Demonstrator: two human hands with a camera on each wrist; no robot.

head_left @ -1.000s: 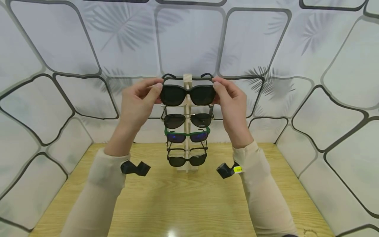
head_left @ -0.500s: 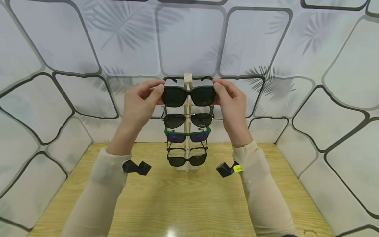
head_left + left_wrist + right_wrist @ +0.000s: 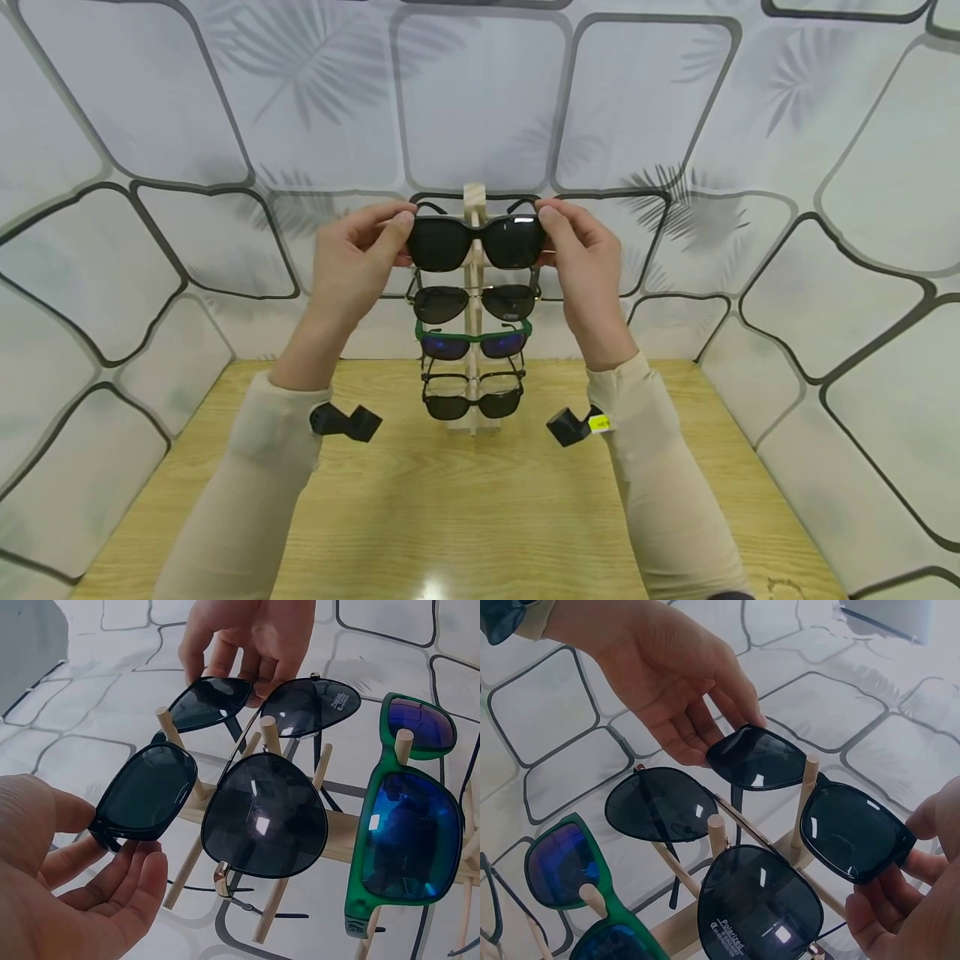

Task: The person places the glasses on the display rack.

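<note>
Black-framed sunglasses (image 3: 440, 244) with dark lenses sit at the top of a wooden display stand (image 3: 475, 197) in the head view. My left hand (image 3: 351, 265) pinches their left end between thumb and fingers; my right hand (image 3: 591, 268) does the same at the right end. The temples point back past the post. In the left wrist view, a wooden peg (image 3: 169, 729) rises at the bridge of the black sunglasses (image 3: 148, 787). Right below hang thin metal-framed aviator sunglasses (image 3: 761, 900), one lens bearing small white print.
Green-framed sunglasses (image 3: 444, 346) with blue lenses hang under the aviators. Lower still are thin-framed glasses (image 3: 448, 385) and another dark pair (image 3: 447, 407). The stand rises from a wood-grain table (image 3: 480, 517), with patterned white walls (image 3: 480, 108) behind and at both sides.
Over the first half second the black sunglasses and my left hand shift slightly right and down. Since then both hands stay almost still, and a glint appears on the right lens.
</note>
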